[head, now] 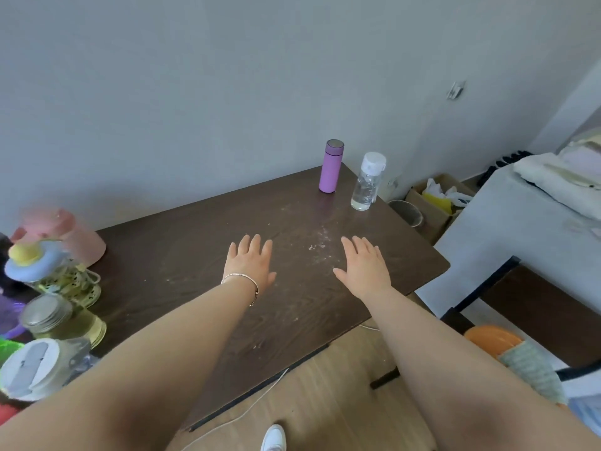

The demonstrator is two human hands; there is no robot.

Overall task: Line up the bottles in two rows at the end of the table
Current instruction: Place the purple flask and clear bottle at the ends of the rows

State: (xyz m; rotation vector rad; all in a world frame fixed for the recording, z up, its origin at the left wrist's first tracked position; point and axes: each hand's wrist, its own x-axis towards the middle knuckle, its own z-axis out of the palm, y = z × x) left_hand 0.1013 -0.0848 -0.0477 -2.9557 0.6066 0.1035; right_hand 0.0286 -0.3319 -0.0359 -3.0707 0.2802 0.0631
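Note:
A purple flask and a clear bottle with a white cap stand side by side at the far right end of the dark wooden table. Several more bottles crowd the left end: a pink one, a patterned one with a blue and yellow lid, a glass jar of yellowish liquid and a clear bottle with a white lid. My left hand, with a bracelet on the wrist, and my right hand lie flat over the table's middle, fingers spread, holding nothing.
A grey wall runs behind the table. Beyond the right end stand a bin and a cardboard box of bags. A bed with folded bedding fills the right side. A white cable and my shoe are on the floor.

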